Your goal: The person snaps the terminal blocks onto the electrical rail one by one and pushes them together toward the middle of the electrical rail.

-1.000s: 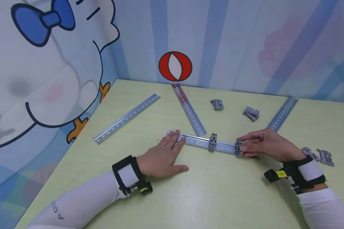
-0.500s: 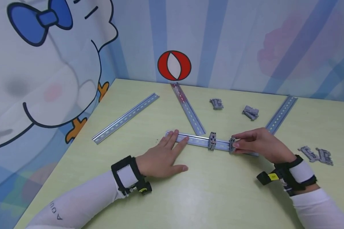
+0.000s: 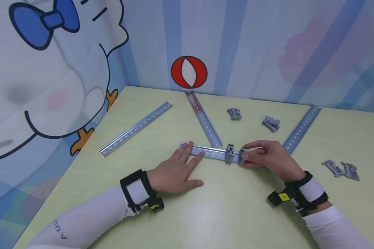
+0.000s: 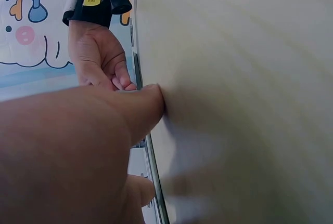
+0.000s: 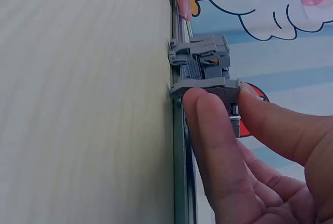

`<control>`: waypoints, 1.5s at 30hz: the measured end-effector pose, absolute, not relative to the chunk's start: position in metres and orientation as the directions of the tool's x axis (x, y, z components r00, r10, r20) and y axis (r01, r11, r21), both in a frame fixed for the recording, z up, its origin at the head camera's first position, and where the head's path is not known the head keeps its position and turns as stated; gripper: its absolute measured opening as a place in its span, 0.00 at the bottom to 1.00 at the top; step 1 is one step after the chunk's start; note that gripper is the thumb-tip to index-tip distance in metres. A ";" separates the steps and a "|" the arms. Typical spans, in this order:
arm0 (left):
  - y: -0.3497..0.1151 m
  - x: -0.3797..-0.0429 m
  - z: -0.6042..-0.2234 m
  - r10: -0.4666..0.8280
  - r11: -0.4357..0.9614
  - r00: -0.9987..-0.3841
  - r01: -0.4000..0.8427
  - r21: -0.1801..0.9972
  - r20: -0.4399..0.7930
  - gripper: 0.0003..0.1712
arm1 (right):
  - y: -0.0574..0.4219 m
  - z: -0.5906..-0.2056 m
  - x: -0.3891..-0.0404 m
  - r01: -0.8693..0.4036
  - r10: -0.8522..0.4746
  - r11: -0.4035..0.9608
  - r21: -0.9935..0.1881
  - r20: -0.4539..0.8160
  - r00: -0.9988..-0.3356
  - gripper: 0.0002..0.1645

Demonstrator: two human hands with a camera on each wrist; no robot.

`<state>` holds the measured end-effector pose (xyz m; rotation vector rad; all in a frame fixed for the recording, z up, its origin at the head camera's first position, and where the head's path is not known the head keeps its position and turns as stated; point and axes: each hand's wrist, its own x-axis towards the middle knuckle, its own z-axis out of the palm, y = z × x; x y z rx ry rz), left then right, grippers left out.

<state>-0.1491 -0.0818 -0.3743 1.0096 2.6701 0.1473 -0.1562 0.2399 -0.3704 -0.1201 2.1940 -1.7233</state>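
Note:
A slotted metal DIN rail (image 3: pixel 213 153) lies crosswise on the table. My left hand (image 3: pixel 176 174) rests flat with its fingers spread over the rail's left end and the thumb out on the table. Between thumb and fingers, my right hand (image 3: pixel 274 160) pinches a thin grey terminal block (image 5: pixel 205 84), which sits upright on the rail. A little to its left, a thicker grey terminal block (image 3: pixel 229 154) stands on the same rail. In the right wrist view only a narrow gap shows between the two blocks. The rail's right end is hidden behind my right hand.
Other DIN rails lie at the left (image 3: pixel 135 129), behind the middle (image 3: pixel 205 121) and at the right (image 3: pixel 302 128). Loose grey terminal blocks lie at the back (image 3: pixel 234 113), farther right (image 3: pixel 271 123) and near the right edge (image 3: pixel 341 169). A printed wall (image 3: pixel 252 48) borders the table behind.
My right hand has slid the pinched terminal block leftward along the rail, close to the standing one. The left hand has stayed in place on the rail.

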 end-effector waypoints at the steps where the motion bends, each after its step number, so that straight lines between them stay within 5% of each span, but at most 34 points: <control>1: -0.082 -0.149 -0.374 0.662 0.750 -0.715 0.633 0.194 -0.225 0.49 | 0.238 -0.370 -0.156 0.144 -0.277 0.253 -0.957 -0.214 -0.937 0.32; 24: -0.081 -0.148 -0.373 0.673 0.739 -0.711 0.641 0.208 -0.203 0.48 | 0.223 -0.376 -0.156 0.149 -0.282 0.196 -0.969 -0.201 -0.938 0.30; 45: -0.082 -0.149 -0.374 0.672 0.741 -0.713 0.637 0.213 -0.203 0.48 | 0.217 -0.375 -0.156 0.055 -0.286 0.321 -0.946 -0.152 -0.946 0.28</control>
